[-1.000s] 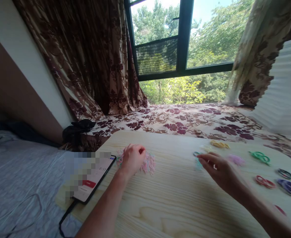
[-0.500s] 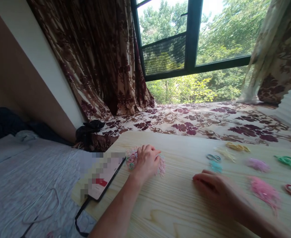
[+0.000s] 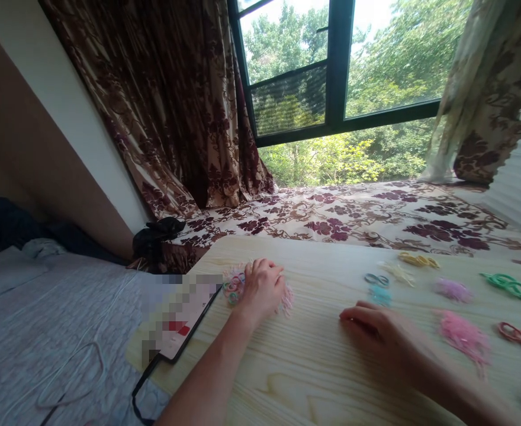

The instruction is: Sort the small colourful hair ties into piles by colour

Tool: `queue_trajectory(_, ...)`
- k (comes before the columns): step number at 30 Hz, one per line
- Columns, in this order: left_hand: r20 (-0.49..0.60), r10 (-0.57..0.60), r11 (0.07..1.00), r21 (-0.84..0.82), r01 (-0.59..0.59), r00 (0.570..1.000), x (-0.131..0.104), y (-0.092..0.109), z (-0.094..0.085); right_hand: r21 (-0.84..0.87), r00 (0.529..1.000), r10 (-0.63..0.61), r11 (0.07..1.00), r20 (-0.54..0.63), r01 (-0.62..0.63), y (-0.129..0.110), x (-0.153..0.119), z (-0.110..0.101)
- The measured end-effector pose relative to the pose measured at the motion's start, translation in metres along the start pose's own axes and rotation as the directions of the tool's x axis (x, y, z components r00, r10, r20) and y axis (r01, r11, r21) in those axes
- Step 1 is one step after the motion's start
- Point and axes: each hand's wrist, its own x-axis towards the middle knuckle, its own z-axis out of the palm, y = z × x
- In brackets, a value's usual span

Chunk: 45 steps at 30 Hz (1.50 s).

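Note:
My left hand (image 3: 263, 289) rests on a mixed pile of small pastel bands and rings (image 3: 234, 288), fingers bent down into it; what the fingertips touch is hidden. To the right, my right hand (image 3: 371, 328) lies low over the wooden board (image 3: 305, 349), its fingers curled together, and whatever they may hold is too small to make out. Beyond it sit a teal ring pair (image 3: 376, 280) and a light blue heap (image 3: 379, 295). Further right lie a pink heap (image 3: 465, 336), a lilac heap (image 3: 453, 290) and green rings (image 3: 507, 285).
A tablet or phone (image 3: 189, 325) with a black cable lies at the board's left edge. Yellow rings (image 3: 419, 260), pale yellow bands (image 3: 398, 273) and red rings (image 3: 520, 335) are on the right side. Behind are a floral-covered ledge (image 3: 331, 219) and a window.
The whole view has shifted slightly, so objects on the right appear further left. My left hand's index finger, which pointed out to the right, is now drawn in closer.

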Motion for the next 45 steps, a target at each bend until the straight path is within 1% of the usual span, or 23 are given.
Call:
queue_trajectory(5,0.047,0.008,1.000,0.012,-0.008,0.999,0.001,-0.001,0.005,-0.014,1.000,0.002,1.000,0.003,-0.002,-0.002,0.000,-0.001)
queue_trajectory(11,-0.012,0.009,1.000,-0.006,-0.009,1.000,-0.001,0.003,0.006,-0.039,1.000,0.008,0.999,0.027,-0.007,-0.004,-0.001,-0.002)
queue_trajectory(18,-0.042,0.036,0.999,-0.010,-0.037,0.998,-0.002,0.006,0.003,-0.046,1.000,0.011,0.999,0.022,-0.010,-0.006,0.000,-0.004)
queue_trajectory(21,-0.080,0.061,0.996,-0.059,-0.065,0.995,-0.002,0.012,0.001,-0.045,1.000,0.000,0.999,0.018,0.001,-0.006,0.000,-0.004)
queue_trajectory(23,-0.092,0.063,0.990,-0.121,-0.074,0.994,-0.004,0.017,0.001,-0.041,1.000,0.011,0.999,0.028,-0.010,-0.006,0.000,-0.004)
queue_trajectory(27,-0.032,0.060,0.965,-0.253,-0.066,0.998,-0.009,0.029,0.002,-0.042,0.996,0.055,0.998,0.076,-0.052,-0.006,0.000,-0.004)
queue_trajectory(30,0.009,0.060,0.950,-0.307,-0.054,0.998,-0.013,0.034,0.003,-0.042,0.994,0.062,0.997,0.086,-0.059,-0.007,0.000,-0.004)
queue_trajectory(35,0.010,0.060,0.938,-0.344,-0.053,0.998,-0.014,0.035,0.004,-0.034,0.995,0.055,0.998,0.083,-0.052,-0.008,-0.001,-0.005)
queue_trajectory(40,-0.032,0.034,0.940,-0.338,-0.043,0.999,-0.012,0.031,0.003,-0.042,0.997,0.048,0.998,0.067,-0.046,-0.008,-0.001,-0.005)
queue_trajectory(43,-0.045,0.031,0.923,-0.382,-0.046,0.999,-0.012,0.031,0.003,-0.024,0.998,0.034,0.999,0.046,-0.033,-0.009,-0.001,-0.005)
queue_trajectory(45,-0.025,0.022,0.899,-0.437,-0.031,0.999,-0.012,0.033,0.002,0.019,1.000,0.021,1.000,0.004,-0.021,-0.008,-0.001,-0.003)
